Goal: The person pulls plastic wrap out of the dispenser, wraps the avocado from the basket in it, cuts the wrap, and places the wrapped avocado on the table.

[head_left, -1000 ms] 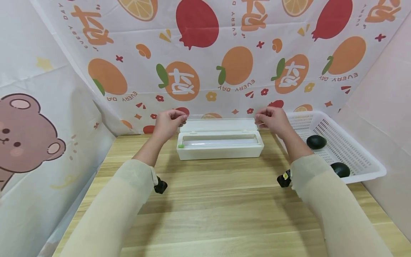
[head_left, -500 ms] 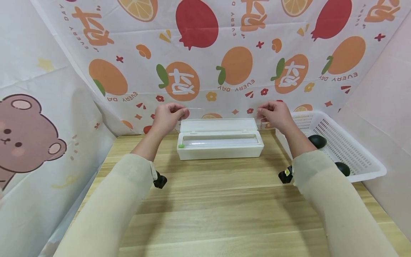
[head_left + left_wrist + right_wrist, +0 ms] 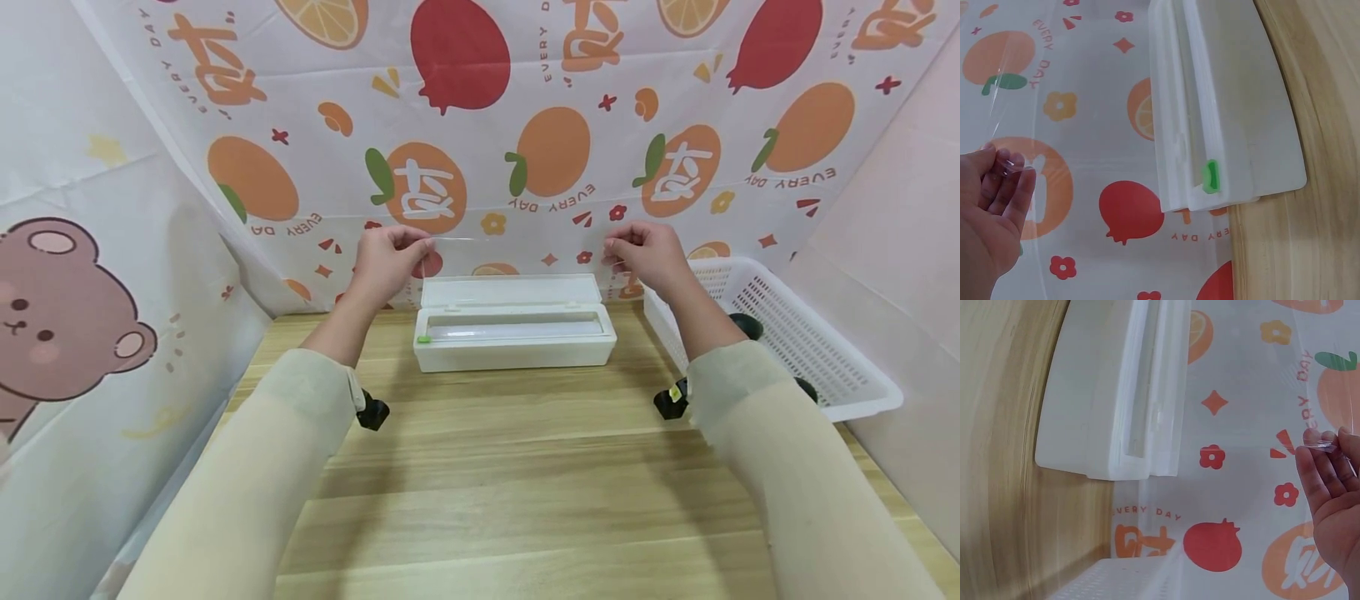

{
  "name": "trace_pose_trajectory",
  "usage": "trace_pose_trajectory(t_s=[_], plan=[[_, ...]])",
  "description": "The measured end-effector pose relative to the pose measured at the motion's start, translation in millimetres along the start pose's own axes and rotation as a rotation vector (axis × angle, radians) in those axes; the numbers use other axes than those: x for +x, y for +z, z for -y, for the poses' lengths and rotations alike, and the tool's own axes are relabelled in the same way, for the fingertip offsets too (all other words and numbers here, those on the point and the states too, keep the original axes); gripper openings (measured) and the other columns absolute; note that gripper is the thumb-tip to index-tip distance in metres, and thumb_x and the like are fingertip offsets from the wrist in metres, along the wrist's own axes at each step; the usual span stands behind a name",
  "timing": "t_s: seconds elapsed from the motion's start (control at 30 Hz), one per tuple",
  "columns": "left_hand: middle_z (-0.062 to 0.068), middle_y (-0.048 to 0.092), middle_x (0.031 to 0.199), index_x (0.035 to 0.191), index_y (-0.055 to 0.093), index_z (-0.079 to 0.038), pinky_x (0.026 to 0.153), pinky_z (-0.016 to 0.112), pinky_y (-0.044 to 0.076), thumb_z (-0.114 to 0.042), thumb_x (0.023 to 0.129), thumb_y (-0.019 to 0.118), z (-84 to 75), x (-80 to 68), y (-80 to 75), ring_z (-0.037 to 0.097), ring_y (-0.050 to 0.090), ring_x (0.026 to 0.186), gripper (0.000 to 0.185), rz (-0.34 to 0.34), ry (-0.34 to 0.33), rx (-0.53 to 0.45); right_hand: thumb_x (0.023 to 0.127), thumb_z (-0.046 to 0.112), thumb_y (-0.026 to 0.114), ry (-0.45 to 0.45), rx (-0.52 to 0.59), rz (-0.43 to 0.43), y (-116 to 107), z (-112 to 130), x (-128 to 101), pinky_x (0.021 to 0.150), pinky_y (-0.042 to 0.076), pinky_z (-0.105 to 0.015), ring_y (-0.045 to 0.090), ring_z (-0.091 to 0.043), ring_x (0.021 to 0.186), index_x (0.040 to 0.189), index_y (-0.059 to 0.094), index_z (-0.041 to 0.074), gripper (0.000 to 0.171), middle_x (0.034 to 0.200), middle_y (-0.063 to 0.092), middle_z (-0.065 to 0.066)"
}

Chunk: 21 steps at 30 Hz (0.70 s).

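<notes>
A white cling film dispenser box [image 3: 514, 357] stands at the back of the table, its lid [image 3: 512, 289] tipped up behind it. A pale roll [image 3: 517, 331] shows in its slot, and a green slider [image 3: 1211, 177] sits at the left end. Clear cling film [image 3: 468, 239] stretches above the box between the hands. My left hand [image 3: 386, 260] pinches the film's left corner between thumb and fingers. At the other corner, my right hand [image 3: 654, 257] pinches the film in the same way. The sheet is transparent, so its lower part is hard to see.
On the right stands a white perforated basket [image 3: 881, 398] with dark green oval fruits [image 3: 747, 326], partly hidden by the right arm. A fruit-printed cloth [image 3: 330, 75] hangs close behind the box. Wooden tabletop [image 3: 517, 483] lies in front of it.
Both hands have risen, lifting the cling film's edge higher above the box. The right hand has also moved slightly right. The dispenser has stayed put.
</notes>
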<state>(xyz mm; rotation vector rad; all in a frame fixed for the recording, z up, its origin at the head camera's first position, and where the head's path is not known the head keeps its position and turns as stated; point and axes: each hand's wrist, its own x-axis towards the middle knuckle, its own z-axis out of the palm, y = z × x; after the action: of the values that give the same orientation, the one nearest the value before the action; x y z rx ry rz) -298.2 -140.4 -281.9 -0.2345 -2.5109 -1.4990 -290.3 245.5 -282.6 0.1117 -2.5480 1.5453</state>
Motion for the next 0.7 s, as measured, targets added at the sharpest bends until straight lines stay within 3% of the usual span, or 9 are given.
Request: trace_pose_trajectory(t_s=[0.33, 0.5, 0.7], plan=[[0.005, 0.072, 0.092, 0.103, 0.074, -0.011, 0.066, 0.019, 0.052, -0.031, 0.092, 0.069, -8.7, 1.4, -3.9, 0.017, 0.065, 0.08, 0.024, -0.039, 0.019, -0.01, 0.094, 0.026, 0.067, -0.032, 0.039, -0.004, -5, 10, 2, 0.072, 0.058, -0.024, 0.072, -0.02, 0.086, 0.11, 0.068, 0.003, 0.027, 0.091, 0.07, -0.002], [0.01, 0.072, 0.099, 0.105, 0.074, -0.009, 0.07, 0.017, 0.054, -0.029, 0.091, 0.071, -14.8, 3.2, -6.8, 0.018, 0.067, 0.083, 0.025, -0.041, 0.0, -0.08, 0.093, 0.026, 0.068, -0.034, 0.045, -0.014, -7, 16, 3, 0.068, 0.057, -0.022, 0.072, -0.014, 0.08, 0.11, 0.068, 0.002, 0.029, 0.089, 0.07, -0.002], [0.009, 0.072, 0.092, 0.106, 0.073, -0.004, 0.072, 0.022, 0.057, -0.024, 0.089, 0.073, -22.3, 4.7, -9.8, 0.019, 0.068, 0.08, 0.026, -0.042, 0.026, -0.141, 0.093, 0.026, 0.068, -0.042, 0.028, -0.019, -11, 23, 3, 0.061, 0.055, -0.021, 0.071, -0.01, 0.075, 0.105, 0.07, 0.009, 0.021, 0.085, 0.072, -0.002]])
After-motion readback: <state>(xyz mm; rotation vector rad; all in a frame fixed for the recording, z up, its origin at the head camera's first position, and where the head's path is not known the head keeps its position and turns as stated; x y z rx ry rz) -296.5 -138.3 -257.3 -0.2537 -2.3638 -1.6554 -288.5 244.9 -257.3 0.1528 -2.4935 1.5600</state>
